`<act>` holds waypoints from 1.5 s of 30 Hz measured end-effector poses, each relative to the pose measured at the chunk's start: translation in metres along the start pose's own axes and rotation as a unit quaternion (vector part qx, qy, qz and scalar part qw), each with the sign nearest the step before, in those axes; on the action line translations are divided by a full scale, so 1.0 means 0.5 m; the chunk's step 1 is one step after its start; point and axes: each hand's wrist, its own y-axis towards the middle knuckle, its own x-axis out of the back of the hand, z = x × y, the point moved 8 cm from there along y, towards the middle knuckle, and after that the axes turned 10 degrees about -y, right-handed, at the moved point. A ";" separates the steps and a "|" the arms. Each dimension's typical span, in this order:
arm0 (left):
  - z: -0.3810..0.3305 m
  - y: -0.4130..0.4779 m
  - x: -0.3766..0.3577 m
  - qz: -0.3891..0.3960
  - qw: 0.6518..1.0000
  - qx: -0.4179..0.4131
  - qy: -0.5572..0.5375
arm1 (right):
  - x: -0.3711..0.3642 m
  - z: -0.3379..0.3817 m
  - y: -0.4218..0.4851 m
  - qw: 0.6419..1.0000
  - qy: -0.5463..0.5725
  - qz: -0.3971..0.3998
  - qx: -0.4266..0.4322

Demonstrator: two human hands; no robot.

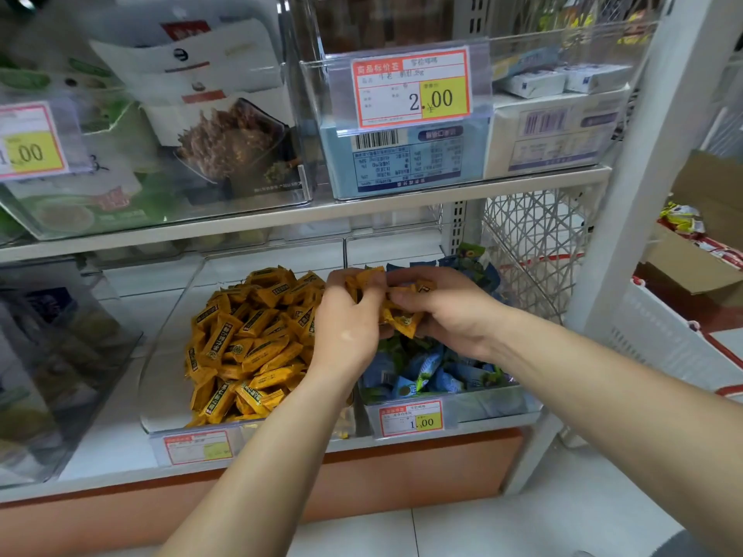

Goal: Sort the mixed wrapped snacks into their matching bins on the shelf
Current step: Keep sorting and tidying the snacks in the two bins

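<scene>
Two clear bins stand side by side on the lower shelf. The left bin [161, 379] holds a heap of orange wrapped snacks [249, 347]. The right bin [498, 404] holds blue and green wrapped snacks [426, 375]. Both my hands hover above the divider between the bins. My left hand [345, 327] grips orange snacks [364, 281] at its fingertips. My right hand [446, 307] holds a bunch of orange snacks [402, 319] over the blue bin. The hands touch each other around these snacks.
Price tags [412, 418] hang on the bin fronts. The upper shelf [402, 195] carries clear bins with boxed and bagged goods. At right are a white shelf post [635, 195], a white basket [667, 339] and a cardboard box [699, 267] of snacks. Another clear bin [60, 355] is at left.
</scene>
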 end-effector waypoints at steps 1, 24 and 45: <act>-0.001 0.002 0.005 -0.002 1.000 -0.003 -0.004 | -0.001 0.001 0.000 1.000 0.019 0.001 -0.006; -0.048 0.054 0.179 -0.046 0.978 -0.090 0.181 | -0.048 0.068 0.070 0.949 -0.240 -0.151 0.140; -0.027 0.021 0.080 0.126 0.902 -0.155 0.382 | 0.039 0.043 0.115 0.863 -0.469 -0.100 0.161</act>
